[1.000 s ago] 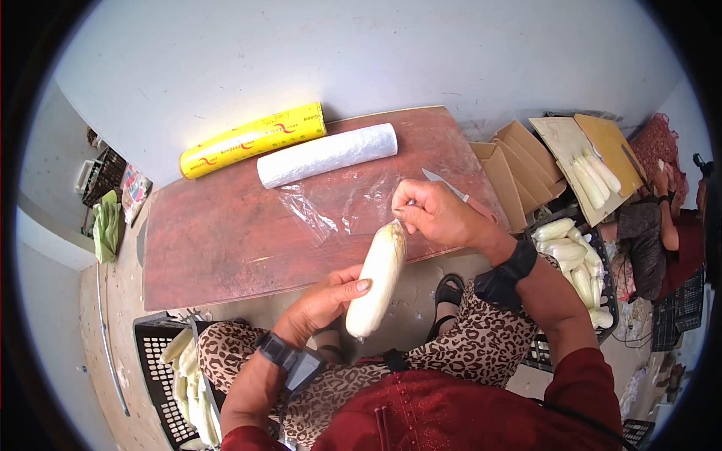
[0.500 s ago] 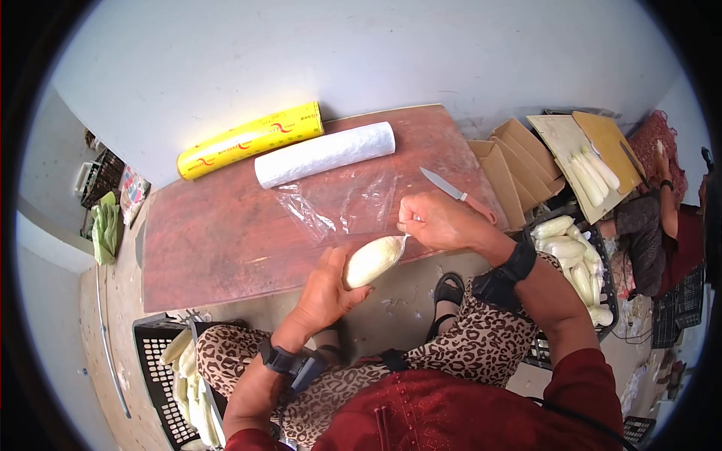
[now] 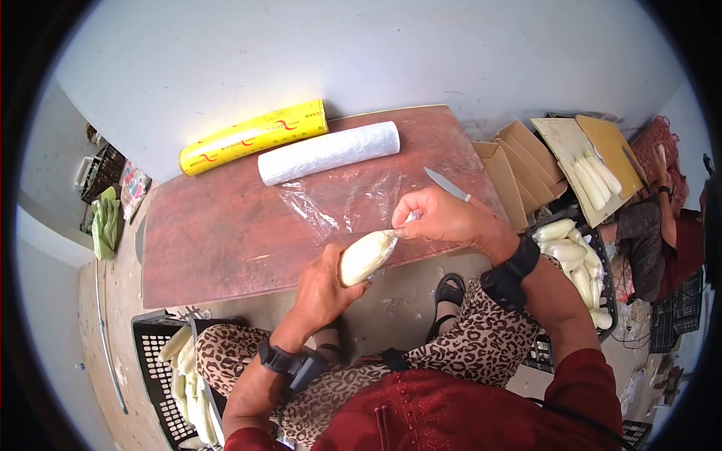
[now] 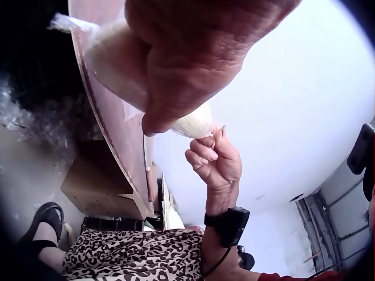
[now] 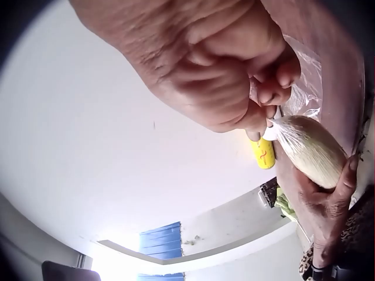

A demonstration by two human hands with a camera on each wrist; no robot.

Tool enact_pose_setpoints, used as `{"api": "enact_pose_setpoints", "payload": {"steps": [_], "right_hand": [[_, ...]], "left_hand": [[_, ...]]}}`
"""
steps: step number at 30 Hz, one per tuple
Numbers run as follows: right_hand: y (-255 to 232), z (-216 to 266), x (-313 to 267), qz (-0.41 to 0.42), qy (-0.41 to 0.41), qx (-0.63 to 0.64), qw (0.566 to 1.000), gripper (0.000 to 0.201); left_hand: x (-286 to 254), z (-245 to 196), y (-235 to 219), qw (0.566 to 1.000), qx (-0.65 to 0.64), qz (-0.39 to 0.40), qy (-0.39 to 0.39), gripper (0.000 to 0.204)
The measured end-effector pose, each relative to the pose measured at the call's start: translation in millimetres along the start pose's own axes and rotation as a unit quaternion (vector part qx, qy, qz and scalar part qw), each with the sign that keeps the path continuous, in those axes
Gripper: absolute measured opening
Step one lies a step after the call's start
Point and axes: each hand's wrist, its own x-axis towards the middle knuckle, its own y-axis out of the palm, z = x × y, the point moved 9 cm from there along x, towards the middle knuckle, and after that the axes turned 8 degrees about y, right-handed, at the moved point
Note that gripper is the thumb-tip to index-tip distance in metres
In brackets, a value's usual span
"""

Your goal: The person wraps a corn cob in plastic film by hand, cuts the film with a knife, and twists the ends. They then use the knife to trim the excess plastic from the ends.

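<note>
A pale ear of corn (image 3: 367, 258) in clear plastic film is held up over the near table edge, tilted with one end toward the right hand. The left hand (image 3: 322, 288) grips its lower part, fingers on the far side and thumb below. At the upper end, the right hand (image 3: 445, 222) pinches the gathered film between thumb and forefinger. In the right wrist view the film draws to a point at those fingertips. A twisted tail of film (image 4: 73, 23) sticks out from the other end in the left wrist view.
On the reddish table (image 3: 218, 248) lie a white film roll (image 3: 331, 153), a yellow printed roll (image 3: 252, 137), a loose film sheet (image 3: 338, 207) and a knife (image 3: 447, 183). Crates of pale ears (image 3: 568, 252) flank the person's legs. Cardboard boxes (image 3: 519, 177) and another person (image 3: 647, 248) are at right.
The ear has swung from nearly upright to tilted, and the left hand has shifted its grip around it. The right fingers drew the film out to a twist, then closed in against the ear's end.
</note>
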Motion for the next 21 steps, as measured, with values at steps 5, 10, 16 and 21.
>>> {"api": "enact_pose_setpoints", "payload": {"steps": [5, 10, 16, 21], "right_hand": [[2, 9, -4, -0.042, -0.055, -0.149, 0.986, 0.017], [-4, 18, -11, -0.113, -0.080, -0.146, 0.979, 0.015], [-7, -6, 1, -0.074, -0.048, -0.014, 0.996, 0.018], [4, 26, -12, -0.034, -0.113, -0.049, 0.992, 0.019]], "left_hand": [[-1, 1, 6, 0.999, 0.028, 0.030, -0.005, 0.062], [-3, 1, 20, 0.992, -0.096, 0.079, -0.010, 0.066], [-16, 4, 43, 0.882, -0.435, 0.137, -0.116, 0.056], [-23, -3, 70, 0.755, -0.614, 0.192, -0.124, 0.063]]}}
